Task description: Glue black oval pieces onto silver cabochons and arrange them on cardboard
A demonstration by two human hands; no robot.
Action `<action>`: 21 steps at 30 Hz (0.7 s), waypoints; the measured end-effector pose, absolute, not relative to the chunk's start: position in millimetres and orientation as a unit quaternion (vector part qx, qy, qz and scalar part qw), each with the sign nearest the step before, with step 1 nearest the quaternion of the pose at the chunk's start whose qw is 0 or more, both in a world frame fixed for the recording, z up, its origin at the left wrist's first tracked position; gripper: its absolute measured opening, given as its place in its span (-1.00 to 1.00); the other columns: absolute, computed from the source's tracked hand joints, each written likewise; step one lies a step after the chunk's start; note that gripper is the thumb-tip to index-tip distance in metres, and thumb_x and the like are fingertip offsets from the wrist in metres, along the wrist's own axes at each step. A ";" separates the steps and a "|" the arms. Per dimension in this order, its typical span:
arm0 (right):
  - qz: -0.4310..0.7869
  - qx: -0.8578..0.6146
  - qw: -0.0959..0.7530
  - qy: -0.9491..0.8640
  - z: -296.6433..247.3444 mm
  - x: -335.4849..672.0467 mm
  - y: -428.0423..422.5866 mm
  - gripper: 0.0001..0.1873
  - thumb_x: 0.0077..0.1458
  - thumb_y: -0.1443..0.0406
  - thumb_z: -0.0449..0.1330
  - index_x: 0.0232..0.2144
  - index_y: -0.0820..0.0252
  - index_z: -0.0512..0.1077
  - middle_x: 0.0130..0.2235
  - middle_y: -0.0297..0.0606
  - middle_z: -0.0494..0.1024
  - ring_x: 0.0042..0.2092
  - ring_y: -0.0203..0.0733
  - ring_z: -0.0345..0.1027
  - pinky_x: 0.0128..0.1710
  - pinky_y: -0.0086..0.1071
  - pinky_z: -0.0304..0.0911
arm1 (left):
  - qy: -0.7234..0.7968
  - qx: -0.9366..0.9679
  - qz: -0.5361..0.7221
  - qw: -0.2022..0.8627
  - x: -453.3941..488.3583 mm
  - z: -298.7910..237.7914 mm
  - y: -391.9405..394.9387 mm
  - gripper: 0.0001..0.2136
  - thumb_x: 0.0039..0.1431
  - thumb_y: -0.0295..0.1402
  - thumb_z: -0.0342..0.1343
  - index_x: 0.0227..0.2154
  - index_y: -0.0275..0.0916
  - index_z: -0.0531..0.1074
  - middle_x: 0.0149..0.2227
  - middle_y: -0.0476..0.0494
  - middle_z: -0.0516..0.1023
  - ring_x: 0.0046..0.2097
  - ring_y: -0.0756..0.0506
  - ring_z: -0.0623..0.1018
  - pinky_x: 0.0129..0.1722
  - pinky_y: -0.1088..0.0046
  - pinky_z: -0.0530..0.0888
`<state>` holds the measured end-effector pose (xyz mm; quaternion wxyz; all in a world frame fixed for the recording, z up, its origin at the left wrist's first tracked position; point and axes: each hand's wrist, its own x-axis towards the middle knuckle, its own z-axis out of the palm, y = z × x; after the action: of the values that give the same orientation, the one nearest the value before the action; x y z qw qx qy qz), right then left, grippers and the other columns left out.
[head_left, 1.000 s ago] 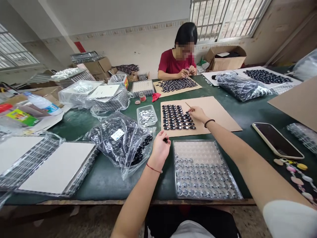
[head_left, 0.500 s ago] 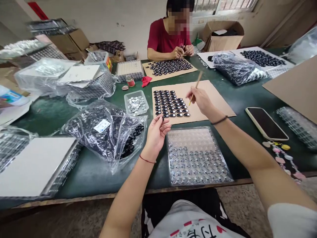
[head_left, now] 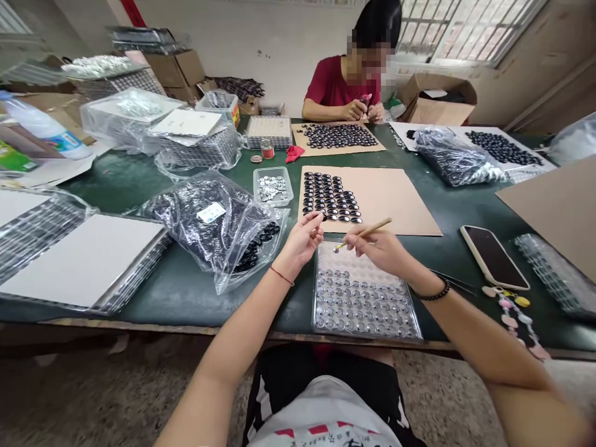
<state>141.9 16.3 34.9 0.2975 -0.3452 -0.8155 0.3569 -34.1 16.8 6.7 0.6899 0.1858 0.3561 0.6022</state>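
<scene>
My left hand pinches a small dark oval piece at the near edge of a brown cardboard sheet bearing rows of dark oval pieces. My right hand grips a thin wooden stick, whose tip points left toward my left hand. Both hands hover over the far end of a clear plastic blister tray with several filled cells.
A clear bag of dark pieces lies to the left, a small tub of silvery parts behind it. A phone and bead string lie to the right. A person in a red shirt works opposite. Stacked trays sit at left.
My right hand came back from the cardboard sheet with the stick and now sits over the tray beside my left hand. The camera view shifted.
</scene>
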 end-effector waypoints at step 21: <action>0.159 -0.340 0.403 -0.835 4.6 163.7 3.1 -0.77 0.17 0.26 0.00 -0.37 0.20 0.42 -0.36 -0.27 0.54 -0.39 -0.31 0.38 -0.43 -0.48 0.16 | 0.542 0.702 0.317 0.336 -6.8 4.6 -2.9 -0.73 0.10 -0.17 -0.04 -0.36 -0.25 0.43 -0.55 0.02 0.43 -0.53 0.05 0.36 -0.50 0.56 0.25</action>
<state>163.7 3.1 4.6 0.4033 -0.3397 -0.8347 0.1590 -6.8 -2.9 4.6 0.3359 0.7015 0.5425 0.3174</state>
